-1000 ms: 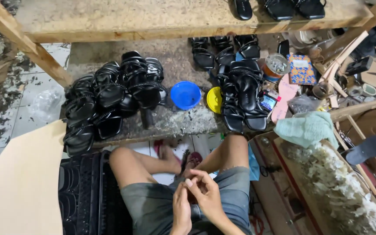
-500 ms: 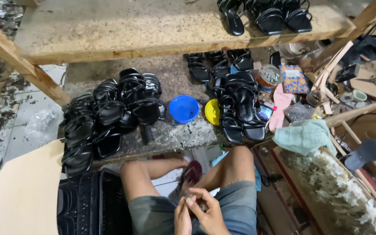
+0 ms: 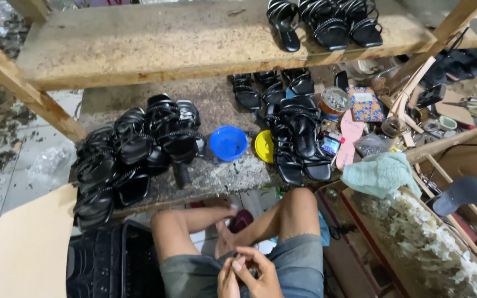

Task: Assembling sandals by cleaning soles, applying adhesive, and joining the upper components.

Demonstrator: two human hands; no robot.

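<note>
Low in the view, over the lap, the left hand [image 3: 228,280] and the right hand [image 3: 260,276] meet, fingers curled in toward each other. Each grip is narrow, the fingertips pinched together around something small between them; what it is cannot be told, since the fingers hide it. The hands touch each other just above the grey shorts [image 3: 299,265], between the two bent knees.

Beyond the knees stands the low desk [image 3: 216,176], its stone-like top rough and speckled. On its left part lies a heap of black strappy sandals [image 3: 133,154], piled over one another and reaching past the edge. Near the middle sits a blue bowl [image 3: 228,143], and just beside it on the right a yellow lid [image 3: 263,146] leans on its edge. Right of that lie more black sandals [image 3: 299,138] in a close cluster, well apart from the hands. A pink sole [image 3: 350,138] rests beside them, with a round tin [image 3: 335,101] and a patterned packet [image 3: 365,104] further back.

To the right, a pale green cloth [image 3: 379,174] drapes over a crusted board. A black crate [image 3: 106,265] stands at the left of the legs, next to a sheet of cardboard [image 3: 23,248]. Above all, a wooden shelf [image 3: 167,38] carries three black heeled sandals [image 3: 327,22].
</note>
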